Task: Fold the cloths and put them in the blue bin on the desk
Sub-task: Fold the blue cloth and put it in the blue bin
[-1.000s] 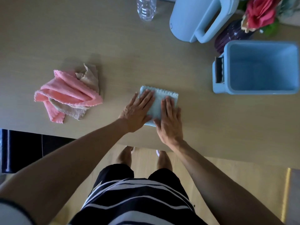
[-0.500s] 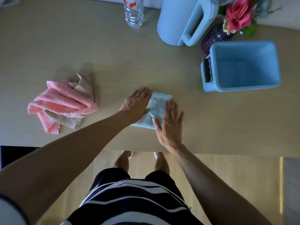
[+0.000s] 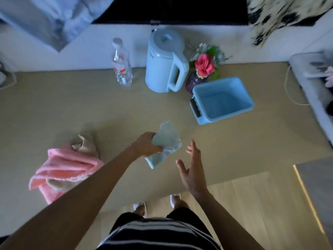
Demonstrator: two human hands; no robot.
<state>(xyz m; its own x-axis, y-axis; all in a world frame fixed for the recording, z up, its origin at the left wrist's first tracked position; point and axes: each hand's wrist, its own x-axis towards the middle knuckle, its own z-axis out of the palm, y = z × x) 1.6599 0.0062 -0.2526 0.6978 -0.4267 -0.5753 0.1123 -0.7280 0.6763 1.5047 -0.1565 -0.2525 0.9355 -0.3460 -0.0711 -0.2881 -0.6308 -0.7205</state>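
Observation:
My left hand (image 3: pixel 145 144) grips a folded light blue cloth (image 3: pixel 168 139) and holds it lifted above the desk (image 3: pixel 54 109), its lower corner hanging down. My right hand (image 3: pixel 192 170) is beside it to the right, fingers straight and spread, holding nothing. The blue bin (image 3: pixel 223 99) stands at the back right of the desk; nothing is visible inside it. A pink cloth (image 3: pixel 64 165) lies crumpled on a beige cloth (image 3: pixel 84 144) at the left of the desk.
Along the wall stand a clear water bottle (image 3: pixel 121 65), a light blue kettle (image 3: pixel 165 60) and a purple vase with a pink flower (image 3: pixel 203 69), right behind the bin. The desk's front edge runs just before my legs.
Both hands pressed the blue cloth flat on the desk before. Now my left hand has picked it up and my right hand has come off it. The view has tilted up.

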